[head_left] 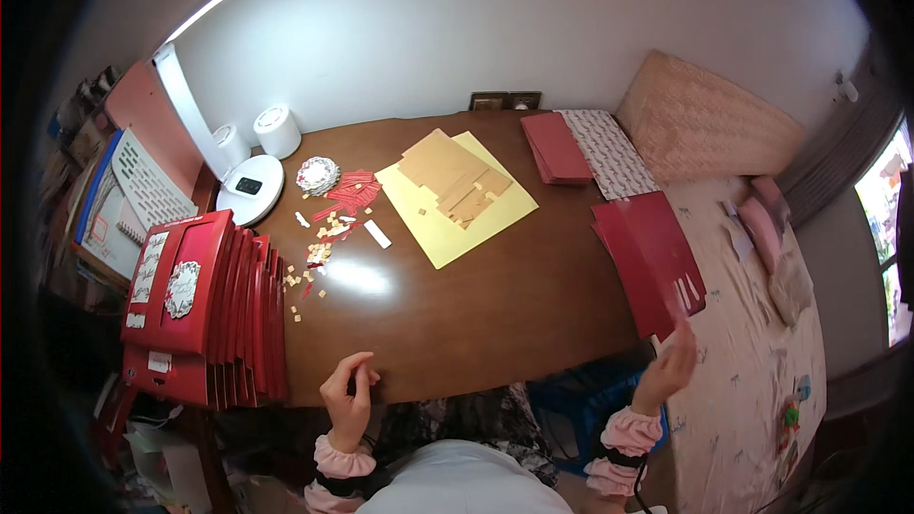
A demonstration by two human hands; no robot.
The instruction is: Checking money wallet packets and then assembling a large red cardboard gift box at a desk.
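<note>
The right hand (669, 366) hovers just below the near corner of the red card sheets (650, 257), fingers loosely spread and empty; their long axis runs away up the table (476, 324). The left hand (348, 398), half-curled and empty, lies well apart from them.

A dark wooden bench (476, 314) fills the frame's middle. A yellow sheet (433, 228) lies upper centre, red cards (652, 252) at right. Red folders (214, 309) stand at left.

Right hand (669, 366) motion-blurred; small scraps (319, 252) too tiny to identify.
</note>
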